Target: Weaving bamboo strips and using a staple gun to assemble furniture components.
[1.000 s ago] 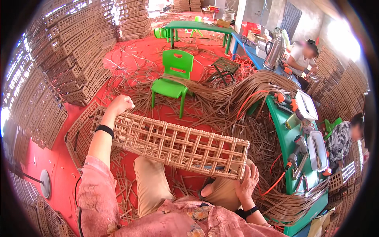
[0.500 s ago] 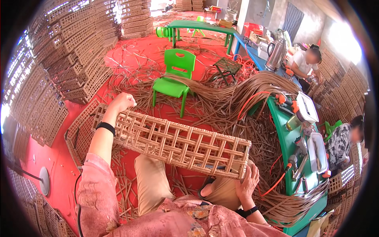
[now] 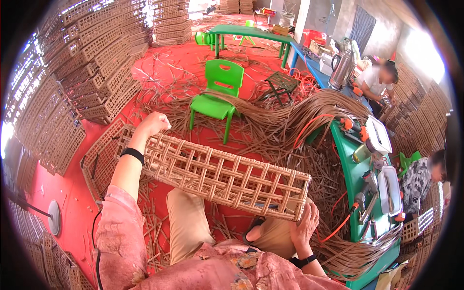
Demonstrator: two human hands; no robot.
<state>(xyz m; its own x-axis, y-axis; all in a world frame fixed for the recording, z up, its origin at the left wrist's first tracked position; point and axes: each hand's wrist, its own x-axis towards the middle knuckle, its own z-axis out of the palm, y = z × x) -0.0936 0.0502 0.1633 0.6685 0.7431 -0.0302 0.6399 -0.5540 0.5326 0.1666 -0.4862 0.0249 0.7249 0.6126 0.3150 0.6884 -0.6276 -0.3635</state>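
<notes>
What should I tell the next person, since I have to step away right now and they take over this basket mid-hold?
Left hand: closed on the far end of the long woven basket.
Right hand: supports the near end from below.
The basket is held over the lap, tilted, open lattice sides woven.
Loose cane strips lie heaped in front, by the green chair.
Left: whether any weave is unfinished cannot be told.

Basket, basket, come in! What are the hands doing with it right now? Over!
Left hand grips far end of woven basket. Right hand grips near end. Basket held up over lap, tilted. Loose cane strips beyond, not touching.
</notes>
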